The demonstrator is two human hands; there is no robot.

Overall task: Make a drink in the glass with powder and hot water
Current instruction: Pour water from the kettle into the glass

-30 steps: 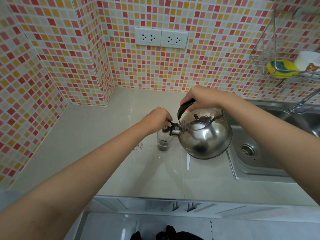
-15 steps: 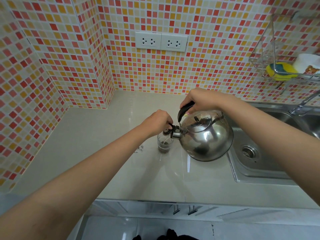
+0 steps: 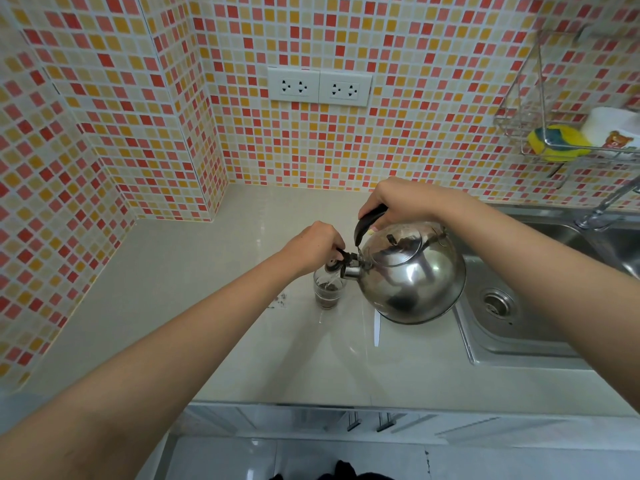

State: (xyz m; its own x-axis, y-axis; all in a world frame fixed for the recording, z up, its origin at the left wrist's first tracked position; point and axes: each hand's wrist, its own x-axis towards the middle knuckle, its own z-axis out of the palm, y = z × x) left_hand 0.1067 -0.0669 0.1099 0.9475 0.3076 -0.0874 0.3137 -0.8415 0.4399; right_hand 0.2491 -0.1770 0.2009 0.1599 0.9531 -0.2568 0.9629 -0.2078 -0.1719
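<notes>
A small clear glass (image 3: 327, 292) with dark powder at its bottom stands on the pale counter (image 3: 207, 271). A shiny steel kettle (image 3: 414, 275) is tilted left, its spout right over the glass, and a thin stream of water falls into the glass. My right hand (image 3: 401, 200) grips the kettle's black handle from above. My left hand (image 3: 317, 245) pinches the black spout cap lever, holding the spout cap (image 3: 334, 266) lifted off the spout.
A steel sink (image 3: 519, 306) with a drain lies right of the kettle, a tap (image 3: 602, 209) behind it. A wire rack (image 3: 554, 133) on the wall holds a yellow sponge and a white cup. Two wall sockets (image 3: 318, 86) sit above. A torn sachet scrap (image 3: 278, 301) lies left of the glass.
The kettle has tipped a little further toward the glass, and water now runs from the spout. Both hands keep their grips.
</notes>
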